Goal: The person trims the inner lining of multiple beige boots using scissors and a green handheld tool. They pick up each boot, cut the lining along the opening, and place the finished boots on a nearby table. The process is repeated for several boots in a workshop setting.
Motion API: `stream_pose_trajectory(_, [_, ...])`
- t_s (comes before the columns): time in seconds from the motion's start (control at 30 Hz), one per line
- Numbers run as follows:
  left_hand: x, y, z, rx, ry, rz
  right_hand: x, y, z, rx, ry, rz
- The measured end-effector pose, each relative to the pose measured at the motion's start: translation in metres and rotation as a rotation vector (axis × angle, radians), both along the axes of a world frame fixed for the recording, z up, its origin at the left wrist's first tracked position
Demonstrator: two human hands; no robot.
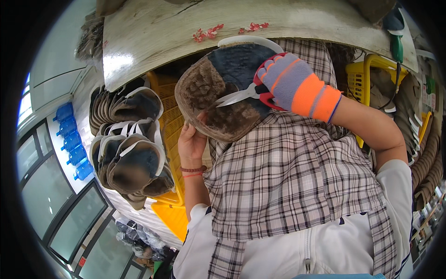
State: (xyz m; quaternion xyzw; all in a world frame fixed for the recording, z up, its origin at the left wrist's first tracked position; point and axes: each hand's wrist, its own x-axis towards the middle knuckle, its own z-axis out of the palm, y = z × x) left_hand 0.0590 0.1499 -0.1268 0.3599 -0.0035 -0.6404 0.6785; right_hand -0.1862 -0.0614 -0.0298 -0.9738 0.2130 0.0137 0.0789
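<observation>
A furry slipper upper (223, 90) is pinched by the bare left hand (191, 142) while scissors (246, 94) are gripped in the gloved right hand (292, 83).

Bright daylight, glare on the tabletop (116, 60) — fisheye-bent, black-vignetted edges.

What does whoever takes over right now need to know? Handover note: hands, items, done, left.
Left hand: bare, gripping the lower left edge of a brown fleece-lined shoe upper, held up over the plaid apron.
Right hand: in a grey and orange glove, holding red-handled scissors, blades lying across the upper's lining.
Stacks of similar uppers lie left, beside a yellow crate; a second yellow crate sits right.
Done: cannot tell how much of this upper is trimmed.
Left: probably finish trimming it, then set it with the others.
</observation>
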Motion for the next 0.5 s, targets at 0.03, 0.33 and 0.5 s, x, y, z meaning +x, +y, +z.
stream_pose_trajectory(0.03, [0.0, 0.0, -0.001, -0.004, 0.011, 0.013, 0.003, 0.0, 0.0, -0.01, 0.01, 0.015])
stream_pose_trajectory(0.33, [-0.004, -0.008, 0.014, -0.032, -0.021, -0.005, 0.036, 0.013, -0.001, -0.059, 0.119, 0.076])
stream_pose_trajectory(0.5, [-0.004, -0.009, 0.015, -0.022, -0.01, -0.02, 0.034, 0.014, -0.009, -0.08, 0.04, 0.092])
